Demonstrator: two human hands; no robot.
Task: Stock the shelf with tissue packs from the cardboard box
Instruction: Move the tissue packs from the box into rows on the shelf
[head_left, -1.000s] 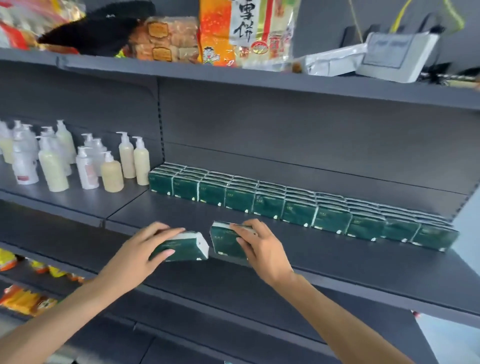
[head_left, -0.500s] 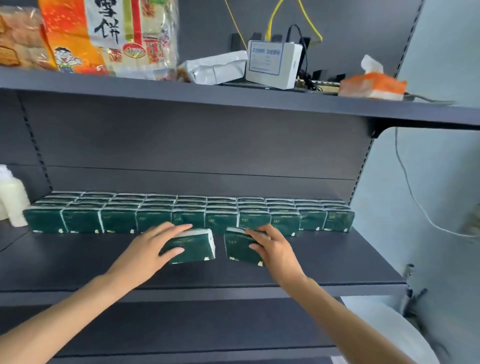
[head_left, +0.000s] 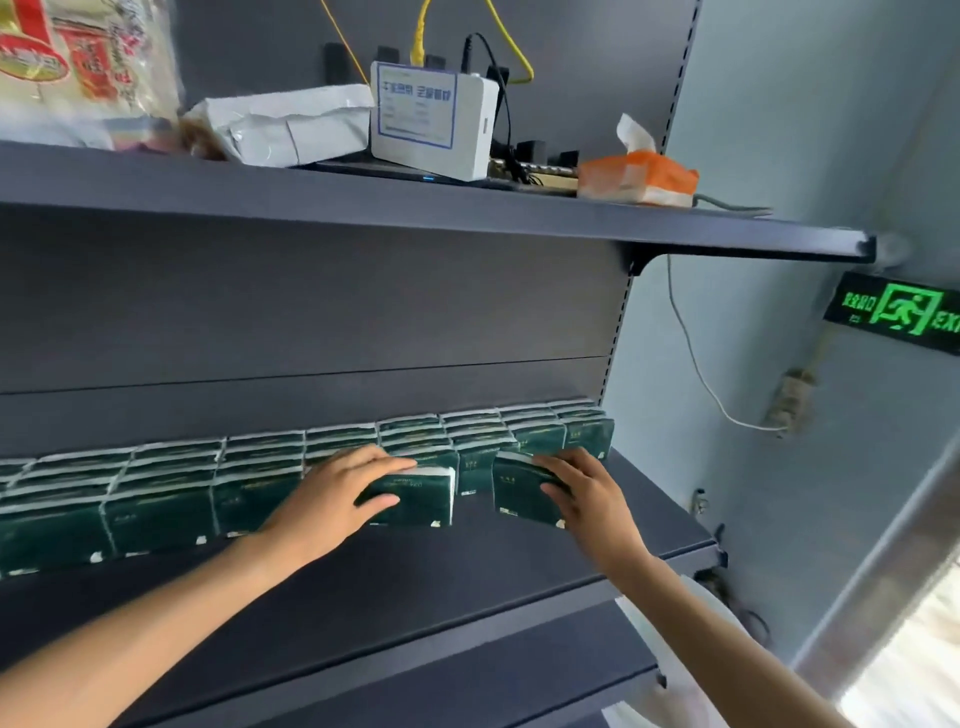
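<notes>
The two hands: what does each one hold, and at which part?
Left hand holds a green tissue pack, fingers over its top, thumb on its front. Right hand holds another pack likewise.

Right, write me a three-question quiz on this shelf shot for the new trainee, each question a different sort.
1. True or false: each hand grips one dark green tissue pack.
2. Multiple choice: the orange tissue packet lies on a) the upper shelf, b) the shelf being stocked, c) the floor.
3. Fill in: the pack in the right hand is near the ___ end of the row.

Key
1. True: the left hand holds the left pack and the right hand holds the right pack, both in front of the stocked row.
2. a
3. right
</notes>
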